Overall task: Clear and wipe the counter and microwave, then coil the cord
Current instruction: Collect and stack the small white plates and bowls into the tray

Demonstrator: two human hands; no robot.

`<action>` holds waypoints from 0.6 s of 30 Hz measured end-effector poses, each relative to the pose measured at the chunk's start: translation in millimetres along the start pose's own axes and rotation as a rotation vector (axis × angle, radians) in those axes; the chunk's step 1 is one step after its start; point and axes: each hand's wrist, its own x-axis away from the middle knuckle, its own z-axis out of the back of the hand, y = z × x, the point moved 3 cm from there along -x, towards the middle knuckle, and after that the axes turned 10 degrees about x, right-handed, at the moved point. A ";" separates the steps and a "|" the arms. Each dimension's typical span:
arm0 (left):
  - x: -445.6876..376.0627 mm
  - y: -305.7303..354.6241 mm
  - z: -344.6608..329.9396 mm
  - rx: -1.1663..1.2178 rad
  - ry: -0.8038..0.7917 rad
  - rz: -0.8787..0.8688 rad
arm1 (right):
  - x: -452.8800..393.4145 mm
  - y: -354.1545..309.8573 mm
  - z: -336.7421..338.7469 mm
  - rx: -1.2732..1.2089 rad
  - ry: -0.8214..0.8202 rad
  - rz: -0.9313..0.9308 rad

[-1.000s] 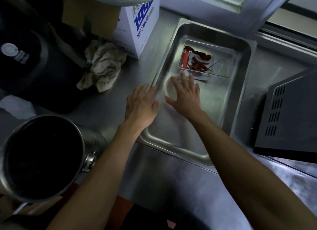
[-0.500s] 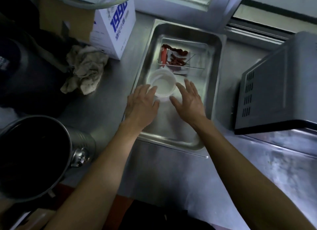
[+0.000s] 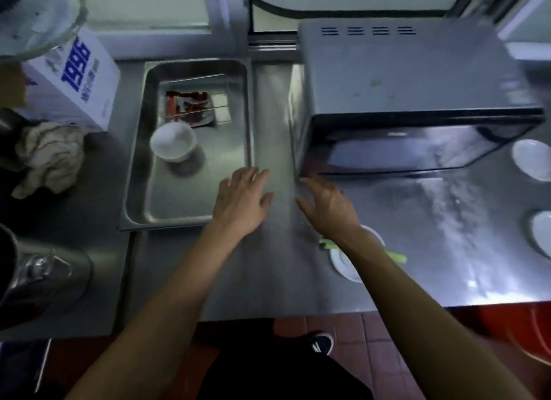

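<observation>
A steel tray (image 3: 190, 217) lies on the steel counter (image 3: 268, 280); inside it are a white bowl (image 3: 173, 141) and a clear box of red chillies (image 3: 193, 107). My left hand (image 3: 241, 203) hovers open at the tray's near right corner, holding nothing. My right hand (image 3: 325, 204) is open with spread fingers just before the front left corner of the grey microwave (image 3: 402, 80). Under my right wrist sits a white dish (image 3: 346, 262) with green vegetable scraps (image 3: 396, 255). A black cord (image 3: 343, 12) runs behind the microwave. A crumpled rag (image 3: 47, 158) lies at the left.
A white carton with blue print (image 3: 77, 80) stands behind the rag. A large steel pot (image 3: 38, 277) is at the near left. Two white dishes (image 3: 533, 161) (image 3: 541, 232) sit at the counter's right edge. Red floor tiles and a shoe (image 3: 322, 343) show below.
Both hands left the tray and drew back to the right, toward the microwave. The view swung right, bringing the microwave and the dishes into sight.
</observation>
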 end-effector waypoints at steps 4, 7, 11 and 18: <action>10.9 77.3 -20.3 -0.038 -0.034 -0.104 | 59.5 66.5 23.6 0.062 0.008 -0.064; 18.4 133.9 -39.0 -0.034 -0.056 -0.175 | 102.8 116.5 36.6 0.063 0.026 -0.111; 28.6 203.7 -67.3 -0.022 -0.099 -0.272 | 160.5 179.3 49.9 0.047 0.050 -0.222; 37.5 305.9 -114.7 0.000 -0.197 -0.447 | 250.4 267.1 64.4 0.012 0.112 -0.447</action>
